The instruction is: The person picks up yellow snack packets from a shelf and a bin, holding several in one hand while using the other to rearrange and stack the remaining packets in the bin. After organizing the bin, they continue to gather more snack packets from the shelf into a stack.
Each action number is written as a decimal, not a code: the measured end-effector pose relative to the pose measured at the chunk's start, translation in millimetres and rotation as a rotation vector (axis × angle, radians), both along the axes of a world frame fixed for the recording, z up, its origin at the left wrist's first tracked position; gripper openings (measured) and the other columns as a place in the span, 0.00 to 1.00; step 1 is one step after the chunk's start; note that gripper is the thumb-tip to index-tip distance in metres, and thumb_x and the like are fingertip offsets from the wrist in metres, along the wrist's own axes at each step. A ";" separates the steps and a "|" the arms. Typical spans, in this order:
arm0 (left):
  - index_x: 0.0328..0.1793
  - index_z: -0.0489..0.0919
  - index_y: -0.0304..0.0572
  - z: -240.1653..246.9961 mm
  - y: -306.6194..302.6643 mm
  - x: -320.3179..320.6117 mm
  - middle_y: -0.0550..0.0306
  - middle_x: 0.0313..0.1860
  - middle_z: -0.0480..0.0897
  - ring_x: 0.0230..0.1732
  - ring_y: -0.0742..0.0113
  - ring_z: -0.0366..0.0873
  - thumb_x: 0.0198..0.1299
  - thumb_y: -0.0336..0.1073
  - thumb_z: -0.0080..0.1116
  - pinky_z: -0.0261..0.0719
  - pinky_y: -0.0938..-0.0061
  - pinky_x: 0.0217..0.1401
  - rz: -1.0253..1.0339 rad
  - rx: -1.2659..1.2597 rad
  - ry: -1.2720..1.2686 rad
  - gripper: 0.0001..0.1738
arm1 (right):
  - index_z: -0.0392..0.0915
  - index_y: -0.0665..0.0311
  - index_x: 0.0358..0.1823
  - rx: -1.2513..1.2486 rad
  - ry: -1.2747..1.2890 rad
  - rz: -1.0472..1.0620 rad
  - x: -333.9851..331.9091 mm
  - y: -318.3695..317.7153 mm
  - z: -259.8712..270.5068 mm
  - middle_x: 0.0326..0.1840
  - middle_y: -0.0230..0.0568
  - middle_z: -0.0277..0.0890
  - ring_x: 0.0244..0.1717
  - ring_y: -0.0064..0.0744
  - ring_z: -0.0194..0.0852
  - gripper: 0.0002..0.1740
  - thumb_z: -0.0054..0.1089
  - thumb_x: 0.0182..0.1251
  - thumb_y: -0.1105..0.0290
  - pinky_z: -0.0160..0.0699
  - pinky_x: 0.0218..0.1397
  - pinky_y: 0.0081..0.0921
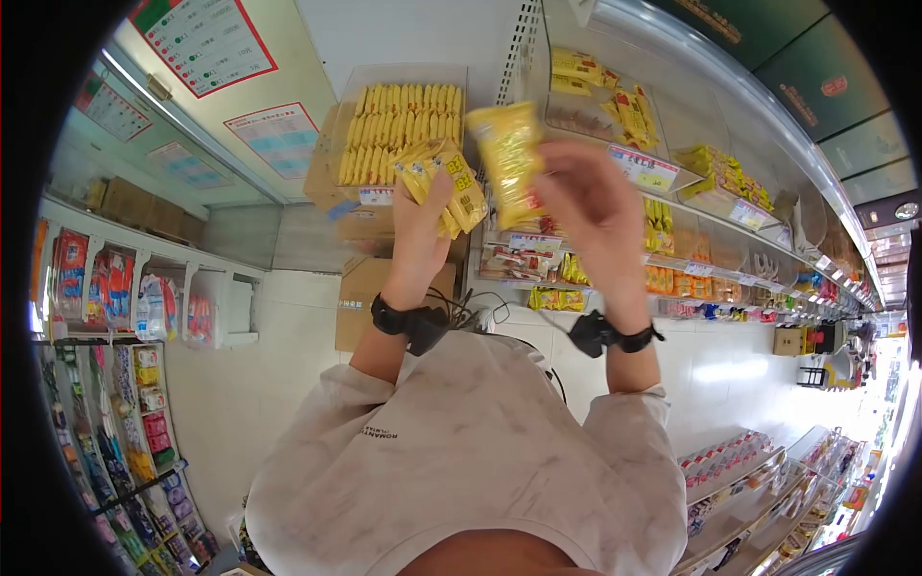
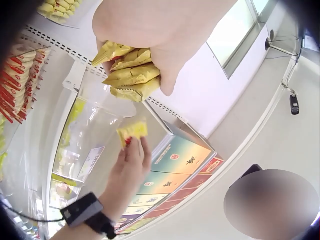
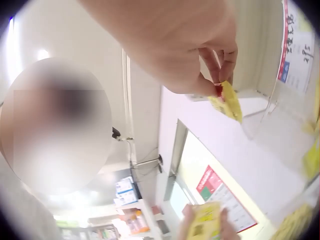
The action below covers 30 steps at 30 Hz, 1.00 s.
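Note:
My left hand grips several yellow snack packets, stacked side by side between thumb and fingers. In the left wrist view their crimped ends stick out below the palm. A single yellow snack packet with a red patch is pinched at its edge by my right hand, to the right of the stack. The right wrist view shows thumb and fingertips on the packet's red end. Just beyond the left hand, rows of similar yellow packets stand in a clear bin.
Shelves with clear dividers and price tags run along the right, holding more yellow packets. A cardboard box stands on the floor below the bin. White shelving with bagged goods is at left. Cables hang between the wrists.

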<state>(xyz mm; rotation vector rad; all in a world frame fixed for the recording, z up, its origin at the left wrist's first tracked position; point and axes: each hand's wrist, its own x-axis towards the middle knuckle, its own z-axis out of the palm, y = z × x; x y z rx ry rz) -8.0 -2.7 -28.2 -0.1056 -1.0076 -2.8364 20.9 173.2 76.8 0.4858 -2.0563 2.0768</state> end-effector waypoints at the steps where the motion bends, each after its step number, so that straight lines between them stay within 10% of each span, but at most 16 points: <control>1: 0.73 0.67 0.36 -3.2 4.0 -0.9 0.53 0.61 0.80 0.58 0.64 0.83 0.74 0.32 0.60 0.86 0.66 0.60 -0.013 0.031 0.013 0.25 | 0.81 0.69 0.55 0.017 0.020 0.017 -3.9 -10.1 -11.8 0.49 0.36 0.83 0.44 0.23 0.82 0.13 0.64 0.70 0.81 0.81 0.49 0.23; 17: 0.79 0.65 0.43 -40.4 -15.2 -7.4 0.53 0.71 0.76 0.69 0.59 0.76 0.80 0.52 0.48 0.76 0.60 0.73 -0.182 0.082 0.126 0.30 | 0.85 0.62 0.57 0.364 0.380 -0.071 -16.0 -35.1 -39.7 0.62 0.46 0.76 0.57 0.47 0.78 0.16 0.66 0.69 0.76 0.80 0.56 0.35; 30: 0.82 0.58 0.47 -25.1 -40.0 0.7 0.50 0.73 0.73 0.71 0.52 0.75 0.75 0.39 0.59 0.79 0.54 0.72 0.070 -0.057 0.039 0.35 | 0.81 0.67 0.60 0.667 0.309 -0.302 -67.6 72.4 28.6 0.44 0.50 0.87 0.43 0.38 0.88 0.17 0.61 0.74 0.69 0.84 0.51 0.31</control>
